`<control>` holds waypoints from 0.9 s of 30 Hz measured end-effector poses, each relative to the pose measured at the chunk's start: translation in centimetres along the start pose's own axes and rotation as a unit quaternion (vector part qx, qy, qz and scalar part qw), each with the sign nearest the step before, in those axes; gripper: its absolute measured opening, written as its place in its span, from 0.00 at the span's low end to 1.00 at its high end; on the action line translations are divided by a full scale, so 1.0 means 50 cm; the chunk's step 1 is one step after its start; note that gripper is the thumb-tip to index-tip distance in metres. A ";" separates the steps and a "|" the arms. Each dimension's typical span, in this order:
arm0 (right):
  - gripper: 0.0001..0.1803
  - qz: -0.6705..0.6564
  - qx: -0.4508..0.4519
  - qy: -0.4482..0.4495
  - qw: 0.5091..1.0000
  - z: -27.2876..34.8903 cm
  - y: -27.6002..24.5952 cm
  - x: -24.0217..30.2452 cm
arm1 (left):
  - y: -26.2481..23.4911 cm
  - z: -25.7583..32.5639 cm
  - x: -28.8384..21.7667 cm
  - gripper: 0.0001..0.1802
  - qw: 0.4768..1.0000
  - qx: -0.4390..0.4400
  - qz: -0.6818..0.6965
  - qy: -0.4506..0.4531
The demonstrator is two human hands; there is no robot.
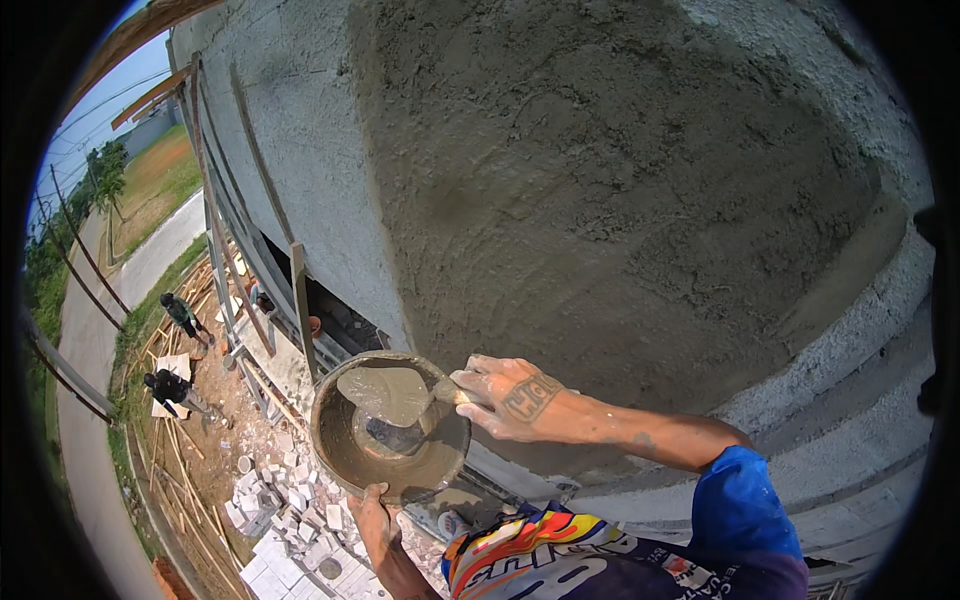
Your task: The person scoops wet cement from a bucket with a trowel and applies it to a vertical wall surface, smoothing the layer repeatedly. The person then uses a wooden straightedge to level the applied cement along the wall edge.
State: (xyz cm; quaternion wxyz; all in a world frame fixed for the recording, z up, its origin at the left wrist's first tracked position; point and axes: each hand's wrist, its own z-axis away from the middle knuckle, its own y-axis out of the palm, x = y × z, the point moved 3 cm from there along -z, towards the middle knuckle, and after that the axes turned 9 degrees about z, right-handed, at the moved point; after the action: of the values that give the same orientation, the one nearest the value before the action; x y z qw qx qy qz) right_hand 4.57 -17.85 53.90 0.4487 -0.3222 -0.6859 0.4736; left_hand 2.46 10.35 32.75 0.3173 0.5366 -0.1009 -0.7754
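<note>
While the left hand (372, 512) grips the near rim of the round mortar pan (335, 455) from below, the right hand (510, 397) is clamped on a trowel (392, 393) dipping into its wet mix. Beyond rises the freshly plastered wall (620, 170); far below stand 2 people (175, 350).

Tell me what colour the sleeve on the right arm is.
Bright blue sleeve, seen best in the head view, the only one.

Both hands (372, 515) (505, 395) apparently clenched, gripping.
</note>
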 end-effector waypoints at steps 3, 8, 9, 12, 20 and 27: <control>0.23 -0.078 0.026 -0.042 0.996 0.011 -0.103 0.012 | -0.029 -0.009 0.017 0.26 1.000 -0.019 0.009 -0.017; 0.23 -0.343 0.142 0.114 0.922 0.073 -0.191 -0.026 | -0.075 -0.018 0.066 0.29 0.996 -0.084 0.005 -0.038; 0.23 -0.417 0.167 0.176 0.876 0.101 -0.200 -0.040 | -0.082 -0.018 0.076 0.29 0.995 -0.098 0.015 -0.033; 0.22 -0.334 -0.073 0.352 0.871 0.203 -0.264 -0.086 | -0.099 -0.025 0.087 0.29 0.994 -0.091 0.037 -0.057; 0.28 -0.215 -0.304 0.391 0.842 0.372 -0.272 -0.031 | -0.174 -0.108 0.148 0.18 0.997 -0.028 -0.031 -0.064; 0.22 -0.347 0.023 0.432 0.832 0.217 0.071 -0.090 | -0.341 -0.178 0.311 0.27 0.979 -0.143 -0.037 -0.140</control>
State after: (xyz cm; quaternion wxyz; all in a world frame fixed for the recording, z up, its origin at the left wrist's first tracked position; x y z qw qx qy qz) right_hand -3.59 -24.43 47.58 0.8418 -0.2239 -0.4775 0.1150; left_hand 0.44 15.93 8.70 0.3448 0.3746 -0.0124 -0.8606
